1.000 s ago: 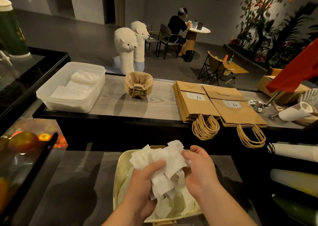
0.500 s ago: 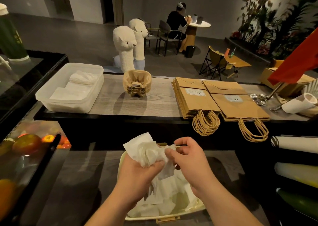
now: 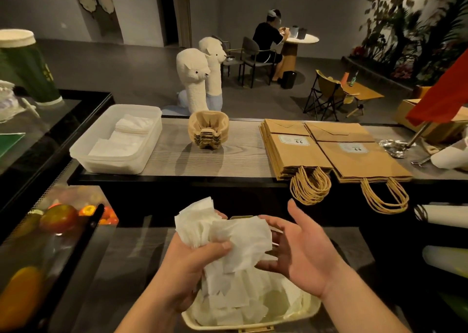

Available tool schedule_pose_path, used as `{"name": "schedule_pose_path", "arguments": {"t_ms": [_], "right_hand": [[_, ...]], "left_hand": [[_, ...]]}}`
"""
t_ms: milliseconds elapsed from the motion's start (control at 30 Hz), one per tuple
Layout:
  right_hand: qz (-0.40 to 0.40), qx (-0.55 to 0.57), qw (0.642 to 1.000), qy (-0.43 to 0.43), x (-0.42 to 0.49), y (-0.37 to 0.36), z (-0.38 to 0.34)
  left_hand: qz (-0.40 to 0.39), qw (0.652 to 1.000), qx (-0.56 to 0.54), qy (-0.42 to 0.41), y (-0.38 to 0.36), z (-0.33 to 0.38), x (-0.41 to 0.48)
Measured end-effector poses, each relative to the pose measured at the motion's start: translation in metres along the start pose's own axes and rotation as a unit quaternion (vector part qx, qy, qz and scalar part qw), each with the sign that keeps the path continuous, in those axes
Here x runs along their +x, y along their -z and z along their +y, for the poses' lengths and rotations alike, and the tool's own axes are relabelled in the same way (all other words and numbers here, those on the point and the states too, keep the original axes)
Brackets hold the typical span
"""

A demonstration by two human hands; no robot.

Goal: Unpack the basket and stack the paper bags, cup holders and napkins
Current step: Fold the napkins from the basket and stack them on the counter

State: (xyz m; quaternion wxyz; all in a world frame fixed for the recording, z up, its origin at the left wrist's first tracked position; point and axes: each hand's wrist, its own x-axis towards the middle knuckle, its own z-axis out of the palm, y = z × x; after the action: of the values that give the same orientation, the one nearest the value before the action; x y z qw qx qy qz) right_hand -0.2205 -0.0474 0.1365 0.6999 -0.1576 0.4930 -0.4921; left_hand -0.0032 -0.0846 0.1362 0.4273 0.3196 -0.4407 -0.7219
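Your right hand (image 3: 301, 254) is opening its fingers (image 3: 293, 213) and letting go. Your left hand (image 3: 192, 264) is gripping the napkins (image 3: 240, 236) alone, bottom middle, probably ready for stacking.

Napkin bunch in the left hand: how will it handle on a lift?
Likely floppy: the napkins crumple and droop from the left hand. Probably very light, since one hand grips the whole bunch. Loose sheets may slip out, as several hang unevenly toward the basket.

Left hand (image 3: 187, 264) around napkins (image 3: 228, 234) above basket (image 3: 253, 322)
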Motion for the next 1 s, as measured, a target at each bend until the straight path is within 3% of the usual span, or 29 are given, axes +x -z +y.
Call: {"name": "schedule_pose_path", "arguments": {"t_ms": [167, 333, 467, 567, 633, 700, 767, 800, 867, 900, 1000], "right_hand": [[-0.069, -0.094, 0.993, -0.024, 0.004, -0.010, -0.005], [-0.063, -0.041, 0.995, -0.064, 0.012, -0.021, -0.004], [0.003, -0.008, 1.000, -0.008, 0.018, -0.021, -0.011], [0.086, -0.036, 0.989, 0.115, 0.016, -0.022, -0.018], [0.149, -0.148, 0.944, 0.255, 0.015, -0.026, -0.017], [0.169, -0.295, 0.848, 0.405, 0.010, -0.037, -0.010], [0.094, -0.436, 0.739, 0.505, 0.010, -0.046, 0.006], [0.036, -0.503, 0.703, 0.501, 0.011, -0.048, 0.016], [-0.065, -0.602, 0.680, 0.413, 0.013, -0.051, 0.029], [-0.084, -0.619, 0.687, 0.372, 0.014, -0.050, 0.031], [-0.076, -0.556, 0.754, 0.341, 0.014, -0.050, 0.012]], "left_hand": [[-0.032, 0.999, 0.026, -0.006, 0.003, 0.004, 0.002], [-0.006, 1.000, -0.001, 0.030, 0.007, 0.007, 0.005], [0.048, 0.990, -0.091, 0.095, 0.012, 0.002, 0.006], [0.092, 0.957, -0.231, 0.151, 0.012, -0.004, 0.008], [0.116, 0.944, -0.253, 0.175, 0.008, -0.007, 0.008], [0.130, 0.932, -0.266, 0.208, 0.004, -0.011, 0.011], [0.128, 0.923, -0.289, 0.221, -0.002, -0.012, 0.017], [0.125, 0.922, -0.294, 0.218, -0.002, -0.013, 0.020], [0.114, 0.922, -0.298, 0.218, -0.002, -0.014, 0.025], [0.103, 0.927, -0.291, 0.213, 0.001, -0.016, 0.027], [0.017, 0.949, -0.224, 0.223, 0.008, -0.021, 0.031]]}}
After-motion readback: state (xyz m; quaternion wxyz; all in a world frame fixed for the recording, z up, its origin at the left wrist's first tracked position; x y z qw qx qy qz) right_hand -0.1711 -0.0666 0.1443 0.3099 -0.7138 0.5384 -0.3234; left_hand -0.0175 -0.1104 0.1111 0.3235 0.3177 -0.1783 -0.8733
